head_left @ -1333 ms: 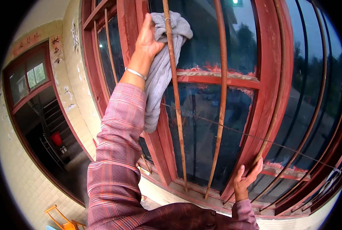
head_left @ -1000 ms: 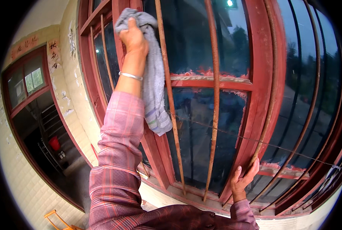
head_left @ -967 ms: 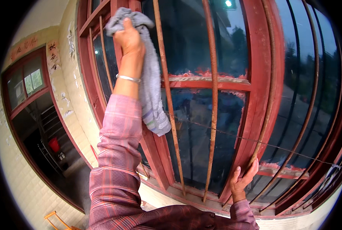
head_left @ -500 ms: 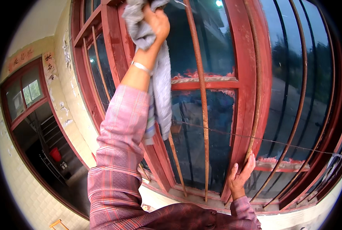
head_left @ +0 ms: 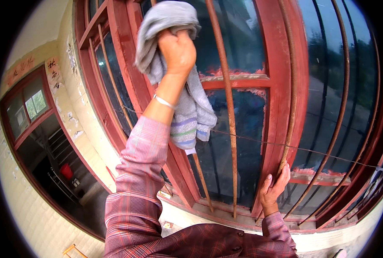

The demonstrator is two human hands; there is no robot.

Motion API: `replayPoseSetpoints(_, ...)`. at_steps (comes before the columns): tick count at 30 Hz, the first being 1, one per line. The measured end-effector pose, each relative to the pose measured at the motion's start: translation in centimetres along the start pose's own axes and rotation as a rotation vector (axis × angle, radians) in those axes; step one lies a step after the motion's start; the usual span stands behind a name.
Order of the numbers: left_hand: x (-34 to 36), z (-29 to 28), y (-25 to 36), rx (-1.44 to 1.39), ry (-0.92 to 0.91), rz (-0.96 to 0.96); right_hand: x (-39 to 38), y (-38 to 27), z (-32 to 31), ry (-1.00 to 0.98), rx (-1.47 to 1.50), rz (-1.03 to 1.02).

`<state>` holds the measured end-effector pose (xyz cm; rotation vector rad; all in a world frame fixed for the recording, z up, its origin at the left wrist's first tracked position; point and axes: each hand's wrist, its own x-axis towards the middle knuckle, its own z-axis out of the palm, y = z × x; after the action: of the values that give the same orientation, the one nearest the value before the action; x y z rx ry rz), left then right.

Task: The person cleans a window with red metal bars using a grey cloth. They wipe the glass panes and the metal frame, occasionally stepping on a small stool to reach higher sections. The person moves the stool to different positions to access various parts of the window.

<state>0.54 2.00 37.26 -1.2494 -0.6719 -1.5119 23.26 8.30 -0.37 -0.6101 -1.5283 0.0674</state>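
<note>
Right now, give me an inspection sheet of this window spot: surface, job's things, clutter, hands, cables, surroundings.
Surface: dark glass pane in a red-painted wooden window frame, paint flaking on the crossbar.
Job's things: grey cloth with coloured stripes, bunched at the top and hanging down against the window.
Clutter: nothing seen.
Hands: left hand raised, gripping the cloth; right hand resting low on the frame.
Cables: thin wire running across the rusty vertical metal bars.
Surroundings: pale tiled wall, dark doorway at left.

A crumpled grey cloth with faint coloured stripes hangs bunched high against the red window frame.
</note>
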Motion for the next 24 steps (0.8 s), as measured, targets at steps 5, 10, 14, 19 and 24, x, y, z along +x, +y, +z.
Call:
replayPoseSetpoints(5, 0.7, -0.9, 6.5, 0.170, 0.018, 0.324, -0.1, 0.0, 0.1, 0.010, -0.007, -0.015)
replayPoseSetpoints(10, -3.1, 4.0, 10.6, -0.026, -0.160, 0.262, 0.3, 0.7, -0.3, 0.029, -0.049, -0.004)
replayPoseSetpoints(14, -8.1, 6.9, 7.5, -0.583, -0.475, -0.284, -0.2, -0.6, 0.3, 0.007, 0.019, -0.027)
replayPoseSetpoints(19, -6.4, 7.5, 8.9, -0.052, -0.551, 0.210, 0.1, -0.2, -0.2, 0.033, 0.004, -0.020)
replayPoseSetpoints(24, -7.4, 4.9, 9.5, -0.063, -0.776, 0.106, 0.0, -0.2, 0.1, 0.011, 0.013, 0.009)
